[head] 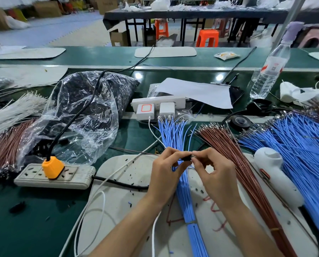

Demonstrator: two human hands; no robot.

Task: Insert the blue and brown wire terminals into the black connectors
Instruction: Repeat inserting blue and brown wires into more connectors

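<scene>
The left hand [166, 168] pinches a small, rigid black plastic connector [187, 158]; the right hand [215, 172] pinches a thin wire's terminal end [192, 156] against it. Held farther back, the limp wire would likely buckle.

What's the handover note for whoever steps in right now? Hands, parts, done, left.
Left hand: pinches a black connector above the white mat.
Right hand: pinches a wire terminal at the connector's end; wire colour not clear.
Stock: blue wires under the hands, brown wires just right of them, clear bag of dark parts to the left.
Done: no finished piece visible.
Left: seat this terminal, then the rest.
</scene>
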